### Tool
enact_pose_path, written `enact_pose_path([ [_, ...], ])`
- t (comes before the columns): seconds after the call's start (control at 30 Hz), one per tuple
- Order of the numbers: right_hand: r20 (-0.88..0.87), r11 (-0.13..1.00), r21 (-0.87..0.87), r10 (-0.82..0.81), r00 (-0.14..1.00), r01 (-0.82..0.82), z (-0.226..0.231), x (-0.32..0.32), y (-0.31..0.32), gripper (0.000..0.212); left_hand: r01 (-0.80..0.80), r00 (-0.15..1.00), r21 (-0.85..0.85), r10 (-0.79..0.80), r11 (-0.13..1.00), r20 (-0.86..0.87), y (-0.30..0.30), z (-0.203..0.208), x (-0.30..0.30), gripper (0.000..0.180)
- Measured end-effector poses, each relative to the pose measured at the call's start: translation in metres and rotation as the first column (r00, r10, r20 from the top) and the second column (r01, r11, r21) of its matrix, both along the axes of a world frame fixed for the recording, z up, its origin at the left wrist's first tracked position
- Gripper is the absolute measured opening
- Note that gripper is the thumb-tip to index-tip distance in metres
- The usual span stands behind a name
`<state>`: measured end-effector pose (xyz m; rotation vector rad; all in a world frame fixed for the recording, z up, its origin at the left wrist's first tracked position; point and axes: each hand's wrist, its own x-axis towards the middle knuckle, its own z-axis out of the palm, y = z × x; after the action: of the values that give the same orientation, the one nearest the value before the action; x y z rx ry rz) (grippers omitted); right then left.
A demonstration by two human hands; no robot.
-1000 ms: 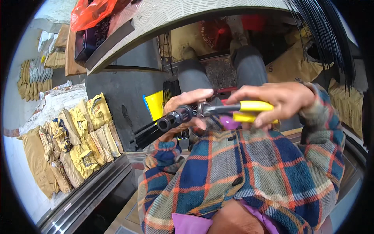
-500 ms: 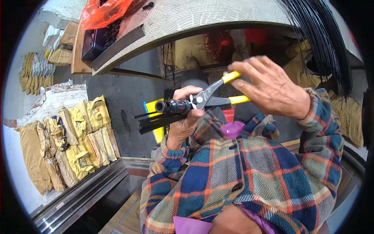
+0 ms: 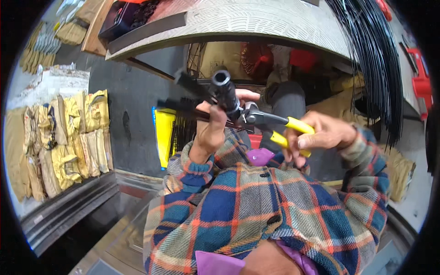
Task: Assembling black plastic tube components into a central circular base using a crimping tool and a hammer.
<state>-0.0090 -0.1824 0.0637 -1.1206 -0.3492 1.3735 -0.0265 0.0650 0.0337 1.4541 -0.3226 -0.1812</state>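
In my left hand (image 3: 211,132), fingers wrapped round it, is a black tubular part (image 3: 224,94) with its hollow round end tilted up. Dark flat strips (image 3: 190,85) stick out beside it, blurred by motion. My right hand (image 3: 326,133) is closed on the yellow grips of a pair of pliers (image 3: 270,118). The jaws of the pliers meet the lower end of the tubular part, by my left fingers; exactly what lies between them is hidden.
Ahead is a grey workbench (image 3: 256,18) with a curved edge and a dark box (image 3: 118,20) of small black pieces. A bundle of thin black rods (image 3: 378,68) hangs over its right side, near a red tool (image 3: 419,78). Yellow and tan packages (image 3: 68,137) lie at left.
The tubular part has swung upward, its open end rising. My right hand has moved down and closed more fully round the plier handles, which have come closer together. The view has shifted slightly.
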Motion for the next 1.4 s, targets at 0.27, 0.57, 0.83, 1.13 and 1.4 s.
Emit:
enact_pose_path([
  [0.27, -0.233, 0.752, 0.437, -0.436, 0.869, 0.494, -0.057, -0.057, 0.084, 0.032, -0.002, 1.0, -0.162, 0.0, 0.987, -0.015, 0.01, -0.008, 0.012, 0.073],
  [0.57, 0.573, 0.985, -0.014, -0.134, 0.809, 0.173, 0.009, 0.009, 0.025, 0.023, -0.067, 0.998, -0.396, 0.062, 0.916, -0.026, 0.011, -0.02, 0.005, 0.06],
  [0.83, 0.809, 0.981, -0.132, 0.023, 0.587, 0.144, 0.03, 0.014, 0.029, 0.032, -0.06, 0.997, -0.302, 0.04, 0.952, -0.072, 0.015, -0.012, 0.0, 0.059],
  [1.13, 0.923, 0.918, -0.061, -0.098, 0.373, 0.393, -0.023, -0.01, 0.048, 0.048, -0.106, 0.994, -0.129, 0.11, 0.986, 0.023, 0.003, -0.011, 0.006, 0.064],
  [1.4, 0.809, 0.557, 0.299, -0.578, 0.103, 0.775, -0.022, 0.091, 0.058, 0.013, -0.412, 0.875, 0.005, 0.394, 0.911, 0.282, 0.007, -0.034, 0.027, 0.074],
])
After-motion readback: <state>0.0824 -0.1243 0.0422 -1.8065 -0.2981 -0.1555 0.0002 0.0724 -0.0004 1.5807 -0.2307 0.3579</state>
